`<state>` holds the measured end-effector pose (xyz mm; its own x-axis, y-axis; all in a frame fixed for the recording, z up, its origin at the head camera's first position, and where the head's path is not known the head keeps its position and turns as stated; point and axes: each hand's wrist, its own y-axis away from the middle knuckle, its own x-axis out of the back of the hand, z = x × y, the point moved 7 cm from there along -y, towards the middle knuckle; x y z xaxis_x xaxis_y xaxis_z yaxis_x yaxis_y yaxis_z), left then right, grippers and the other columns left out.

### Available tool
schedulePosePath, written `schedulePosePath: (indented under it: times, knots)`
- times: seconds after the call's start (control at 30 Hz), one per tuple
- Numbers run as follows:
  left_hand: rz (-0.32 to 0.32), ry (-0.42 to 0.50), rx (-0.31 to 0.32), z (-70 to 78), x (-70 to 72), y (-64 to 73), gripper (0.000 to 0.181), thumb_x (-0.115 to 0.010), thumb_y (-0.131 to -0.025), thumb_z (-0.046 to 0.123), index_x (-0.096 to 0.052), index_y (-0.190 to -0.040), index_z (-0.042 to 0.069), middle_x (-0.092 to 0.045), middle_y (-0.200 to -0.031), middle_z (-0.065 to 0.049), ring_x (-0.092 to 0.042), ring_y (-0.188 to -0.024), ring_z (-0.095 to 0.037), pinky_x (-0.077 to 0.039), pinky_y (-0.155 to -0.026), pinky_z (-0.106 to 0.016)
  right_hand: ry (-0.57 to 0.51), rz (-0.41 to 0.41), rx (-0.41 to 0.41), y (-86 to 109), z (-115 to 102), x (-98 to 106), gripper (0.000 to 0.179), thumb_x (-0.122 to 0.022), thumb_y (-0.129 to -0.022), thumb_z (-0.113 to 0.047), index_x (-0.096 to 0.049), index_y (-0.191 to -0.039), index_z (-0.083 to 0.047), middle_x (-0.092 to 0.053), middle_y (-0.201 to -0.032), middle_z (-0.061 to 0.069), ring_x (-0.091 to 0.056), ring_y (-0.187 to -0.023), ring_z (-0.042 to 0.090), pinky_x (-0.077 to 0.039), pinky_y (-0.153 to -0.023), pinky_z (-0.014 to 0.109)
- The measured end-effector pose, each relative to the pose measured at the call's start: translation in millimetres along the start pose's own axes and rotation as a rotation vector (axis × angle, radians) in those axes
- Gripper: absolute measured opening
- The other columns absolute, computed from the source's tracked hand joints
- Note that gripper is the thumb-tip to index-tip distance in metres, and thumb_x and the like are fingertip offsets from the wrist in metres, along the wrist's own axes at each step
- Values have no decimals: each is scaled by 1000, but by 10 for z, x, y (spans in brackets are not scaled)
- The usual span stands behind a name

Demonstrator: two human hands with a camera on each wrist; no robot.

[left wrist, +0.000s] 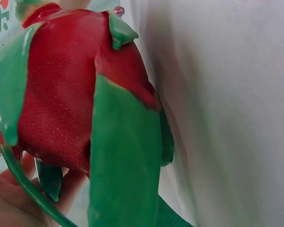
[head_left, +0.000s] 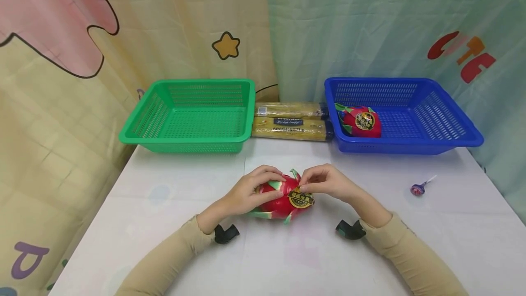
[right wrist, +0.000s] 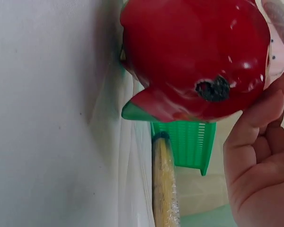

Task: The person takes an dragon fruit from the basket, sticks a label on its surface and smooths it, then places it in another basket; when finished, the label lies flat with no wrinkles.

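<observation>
A red dragon fruit (head_left: 277, 203) with green-tipped scales lies on the white table in the middle of the head view. My left hand (head_left: 250, 190) holds it from the left, fingers over its top and thumb along its near side. On the fruit's right side is a black and gold round label (head_left: 300, 198). The thumb and forefinger of my right hand (head_left: 328, 182) pinch the upper edge of this label. In the right wrist view, the dark stem end of the dragon fruit (right wrist: 189, 52) faces the camera, with the right hand (right wrist: 260, 165) beside it.
A green basket (head_left: 186, 140) stands at the back left, a blue basket (head_left: 407, 145) at the back right. Inside the blue one sits another labelled dragon fruit (head_left: 357, 122). Two spaghetti packs (head_left: 289, 129) lie between the baskets. A wrapped lollipop (head_left: 418, 189) lies at right.
</observation>
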<state>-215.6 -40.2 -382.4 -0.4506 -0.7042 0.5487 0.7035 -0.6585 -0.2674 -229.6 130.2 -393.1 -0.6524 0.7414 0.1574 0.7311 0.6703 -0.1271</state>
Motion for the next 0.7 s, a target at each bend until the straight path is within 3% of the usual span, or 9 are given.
schedulePosePath:
  times: [0.33, 0.6, 0.7]
  knots:
    - [-19, 13, 0, -20, -13, 9, 26, -63, -91, 24, -63, -116, 19, -49, -125, 8, -44, -118, -10, -48, -88, -33, 107, 78, 42, -12, -46, -60, 6, -69, -84, -4, -70, -88, 0, -67, -82, 3, -53, -67, 10, -47, -58, 23]
    - [-15, 4, -16, -23, -14, 3, 26, -64, -90, 24, -63, -116, 18, -49, -126, 8, -43, -119, -9, -44, -94, -35, 185, 178, 23, 7, -89, -66, 8, -73, -80, -3, -71, -87, -2, -67, -79, 2, -52, -62, 10, -45, -54, 22]
    - [-18, 13, -7, -39, -21, 1, 26, -63, -91, 23, -62, -116, 18, -49, -126, 7, -43, -119, -10, -45, -92, -35, 236, 240, -5, 20, -107, -46, 16, -76, -77, -4, -70, -92, -4, -63, -77, 3, -50, -63, 13, -44, -54, 22]
